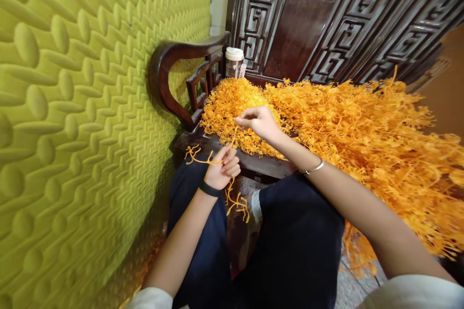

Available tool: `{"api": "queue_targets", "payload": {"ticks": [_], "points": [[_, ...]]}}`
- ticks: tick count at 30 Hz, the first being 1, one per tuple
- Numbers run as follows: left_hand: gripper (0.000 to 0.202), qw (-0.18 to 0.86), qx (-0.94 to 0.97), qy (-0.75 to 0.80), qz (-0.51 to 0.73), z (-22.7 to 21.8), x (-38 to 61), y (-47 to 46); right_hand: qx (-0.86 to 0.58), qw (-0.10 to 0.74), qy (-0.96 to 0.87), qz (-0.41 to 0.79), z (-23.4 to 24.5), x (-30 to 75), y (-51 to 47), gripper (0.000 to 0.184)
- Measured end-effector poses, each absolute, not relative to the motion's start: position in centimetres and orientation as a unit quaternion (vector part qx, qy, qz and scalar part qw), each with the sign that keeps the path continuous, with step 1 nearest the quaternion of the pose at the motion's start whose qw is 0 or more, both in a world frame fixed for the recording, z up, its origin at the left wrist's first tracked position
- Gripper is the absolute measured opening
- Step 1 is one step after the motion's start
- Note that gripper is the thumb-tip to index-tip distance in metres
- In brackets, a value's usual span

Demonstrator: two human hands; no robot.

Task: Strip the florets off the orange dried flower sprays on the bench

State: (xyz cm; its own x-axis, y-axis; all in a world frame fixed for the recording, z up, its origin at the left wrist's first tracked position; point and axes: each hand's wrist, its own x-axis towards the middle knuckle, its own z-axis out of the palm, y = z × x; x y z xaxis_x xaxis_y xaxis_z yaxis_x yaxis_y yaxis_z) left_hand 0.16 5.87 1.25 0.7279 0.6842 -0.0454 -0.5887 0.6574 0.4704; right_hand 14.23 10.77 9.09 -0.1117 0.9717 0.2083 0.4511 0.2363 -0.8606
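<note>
A big heap of orange plastic sprigs (348,125) covers the seat of a dark wooden bench (261,164) in front of me. My left hand (222,169) is closed round a small bunch of orange sprigs (203,157), whose ends stick out to the left and hang below the wrist. My right hand (259,123) pinches a thin orange stem at the near edge of the heap, just above my left hand. A black band sits on my left wrist and a silver bangle on my right.
A padded yellow-green wall (79,130) fills the left side. The bench's curved armrest (174,58) and carved dark back panels (326,14) rise behind the heap. A clear jar with a cream lid (234,61) stands by the armrest. My dark-trousered knees (290,241) sit below.
</note>
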Motion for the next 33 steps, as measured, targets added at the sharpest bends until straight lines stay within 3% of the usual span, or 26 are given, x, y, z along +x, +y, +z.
{"api": "queue_targets", "payload": {"ticks": [10,21,33], "points": [[0.053,0.909,0.182,0.128,0.352,1.9,0.1,6.0,-0.540,0.490,-0.580,0.363,8.5,13.3,10.9,0.025],[0.053,0.904,0.164,0.134,0.370,2.3,0.2,6.4,-0.548,0.512,-0.550,0.367,8.6,12.5,11.4,0.025],[0.053,0.897,0.165,0.136,0.386,2.9,0.0,6.7,-0.561,0.536,-0.560,0.288,8.0,11.4,12.0,0.026]]}}
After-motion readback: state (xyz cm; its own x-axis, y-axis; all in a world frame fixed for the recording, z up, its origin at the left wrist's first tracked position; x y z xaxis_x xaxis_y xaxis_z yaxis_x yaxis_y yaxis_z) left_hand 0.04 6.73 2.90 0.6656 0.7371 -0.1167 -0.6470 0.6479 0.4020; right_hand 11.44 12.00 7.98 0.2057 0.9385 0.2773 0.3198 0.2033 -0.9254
